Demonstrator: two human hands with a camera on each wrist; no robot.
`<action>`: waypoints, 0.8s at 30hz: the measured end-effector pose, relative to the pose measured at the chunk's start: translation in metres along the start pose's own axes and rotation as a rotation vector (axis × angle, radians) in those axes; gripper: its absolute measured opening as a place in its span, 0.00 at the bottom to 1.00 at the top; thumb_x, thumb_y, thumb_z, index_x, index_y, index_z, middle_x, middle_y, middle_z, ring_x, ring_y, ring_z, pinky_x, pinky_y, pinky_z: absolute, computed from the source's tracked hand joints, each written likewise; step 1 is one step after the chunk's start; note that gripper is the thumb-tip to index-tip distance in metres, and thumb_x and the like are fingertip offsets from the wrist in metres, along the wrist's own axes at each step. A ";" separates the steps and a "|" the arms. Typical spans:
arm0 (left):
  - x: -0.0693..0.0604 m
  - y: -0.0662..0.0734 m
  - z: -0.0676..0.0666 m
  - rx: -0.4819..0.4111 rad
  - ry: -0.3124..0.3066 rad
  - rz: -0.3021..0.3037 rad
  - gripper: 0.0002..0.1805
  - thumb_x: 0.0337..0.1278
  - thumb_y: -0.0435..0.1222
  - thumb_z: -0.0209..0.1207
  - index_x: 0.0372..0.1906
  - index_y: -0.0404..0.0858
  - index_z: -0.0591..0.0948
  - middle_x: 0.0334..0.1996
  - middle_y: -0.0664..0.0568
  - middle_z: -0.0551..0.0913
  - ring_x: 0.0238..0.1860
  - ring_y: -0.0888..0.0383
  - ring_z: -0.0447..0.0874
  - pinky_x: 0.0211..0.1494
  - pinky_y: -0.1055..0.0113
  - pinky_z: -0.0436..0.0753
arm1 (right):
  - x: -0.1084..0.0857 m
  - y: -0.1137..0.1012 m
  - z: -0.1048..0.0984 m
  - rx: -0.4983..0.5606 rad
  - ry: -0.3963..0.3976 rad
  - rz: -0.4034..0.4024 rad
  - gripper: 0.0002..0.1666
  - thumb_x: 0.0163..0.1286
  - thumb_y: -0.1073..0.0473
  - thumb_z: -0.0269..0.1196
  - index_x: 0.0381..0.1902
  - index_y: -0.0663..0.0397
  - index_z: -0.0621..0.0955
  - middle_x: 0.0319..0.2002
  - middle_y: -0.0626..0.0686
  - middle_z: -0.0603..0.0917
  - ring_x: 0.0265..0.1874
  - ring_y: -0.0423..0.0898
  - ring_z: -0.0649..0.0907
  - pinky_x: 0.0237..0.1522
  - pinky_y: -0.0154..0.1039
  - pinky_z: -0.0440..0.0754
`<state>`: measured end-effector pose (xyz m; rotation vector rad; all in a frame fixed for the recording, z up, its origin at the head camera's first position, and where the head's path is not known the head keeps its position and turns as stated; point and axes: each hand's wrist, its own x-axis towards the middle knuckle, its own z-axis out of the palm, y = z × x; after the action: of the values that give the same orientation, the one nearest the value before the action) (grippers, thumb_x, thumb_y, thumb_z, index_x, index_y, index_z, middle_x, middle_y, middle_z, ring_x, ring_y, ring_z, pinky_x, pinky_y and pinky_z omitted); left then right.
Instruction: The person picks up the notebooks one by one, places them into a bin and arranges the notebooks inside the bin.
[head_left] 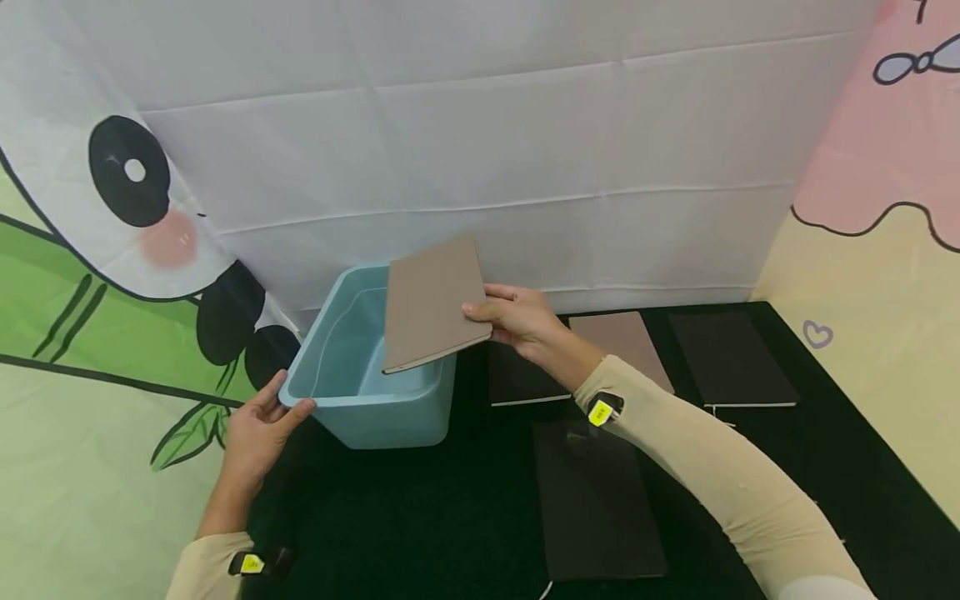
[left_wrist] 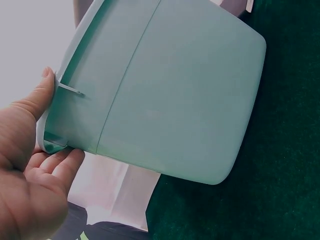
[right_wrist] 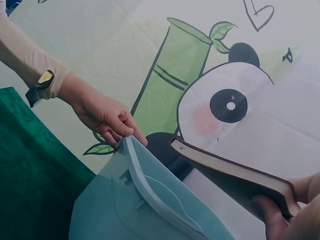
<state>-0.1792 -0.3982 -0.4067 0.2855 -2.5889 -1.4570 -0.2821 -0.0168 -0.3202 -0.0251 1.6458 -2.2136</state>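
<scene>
A tan notebook (head_left: pixel 435 304) is held tilted over the right part of a light blue plastic bin (head_left: pixel 401 421). My right hand (head_left: pixel 521 321) pinches its right edge, thumb on the cover and fingers beneath. In the right wrist view the notebook (right_wrist: pixel 230 172) shows its pale page edges above the bin's rim (right_wrist: pixel 142 187). My left hand (head_left: pixel 258 429) grips the bin's rim at the near left corner. The left wrist view has that hand's thumb over the rim and its fingers under it, beside the bin's wall (left_wrist: pixel 175 95). Part of the bin's inside is hidden behind the notebook.
Right of the bin, a dark notebook (head_left: pixel 521 375), a pinkish-tan notebook (head_left: pixel 626 337) and a black notebook (head_left: pixel 731 358) lie on the dark green cloth (head_left: pixel 397 525). Nearer lies another black notebook (head_left: pixel 600 517). A white sheet (head_left: pixel 487 150) hangs behind.
</scene>
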 end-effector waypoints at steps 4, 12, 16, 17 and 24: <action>0.001 0.000 0.001 -0.021 -0.004 -0.001 0.44 0.71 0.47 0.61 0.82 0.43 0.52 0.78 0.40 0.60 0.73 0.40 0.65 0.63 0.61 0.72 | 0.017 0.002 0.017 0.005 0.038 0.003 0.33 0.65 0.68 0.72 0.68 0.57 0.77 0.56 0.59 0.86 0.43 0.46 0.88 0.43 0.36 0.88; 0.003 -0.003 0.000 -0.019 0.009 -0.004 0.44 0.71 0.48 0.61 0.82 0.45 0.53 0.78 0.41 0.60 0.73 0.40 0.66 0.62 0.61 0.72 | 0.044 0.012 0.049 -0.020 0.085 -0.008 0.29 0.64 0.68 0.73 0.63 0.60 0.81 0.55 0.61 0.86 0.43 0.48 0.88 0.37 0.34 0.86; 0.002 -0.003 0.000 -0.013 0.012 0.007 0.43 0.71 0.47 0.61 0.82 0.44 0.53 0.77 0.40 0.61 0.73 0.40 0.66 0.62 0.63 0.72 | 0.054 0.020 0.065 -0.030 0.102 -0.022 0.29 0.63 0.70 0.72 0.63 0.62 0.81 0.53 0.61 0.87 0.45 0.51 0.89 0.37 0.36 0.89; 0.002 -0.003 0.000 -0.014 0.013 0.009 0.43 0.71 0.47 0.61 0.82 0.44 0.53 0.77 0.40 0.61 0.73 0.39 0.66 0.61 0.64 0.72 | 0.056 0.022 0.069 -0.040 0.119 -0.027 0.29 0.62 0.70 0.73 0.62 0.62 0.82 0.51 0.61 0.88 0.44 0.51 0.90 0.38 0.36 0.89; 0.001 -0.004 0.002 -0.026 0.014 0.028 0.43 0.71 0.45 0.62 0.82 0.43 0.54 0.77 0.40 0.62 0.72 0.40 0.66 0.60 0.68 0.73 | 0.067 0.032 0.096 -0.170 0.199 -0.059 0.22 0.62 0.69 0.74 0.54 0.66 0.85 0.41 0.62 0.90 0.40 0.55 0.91 0.46 0.47 0.90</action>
<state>-0.1807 -0.3992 -0.4110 0.2541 -2.5502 -1.4728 -0.3124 -0.1332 -0.3336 0.1055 1.9603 -2.1714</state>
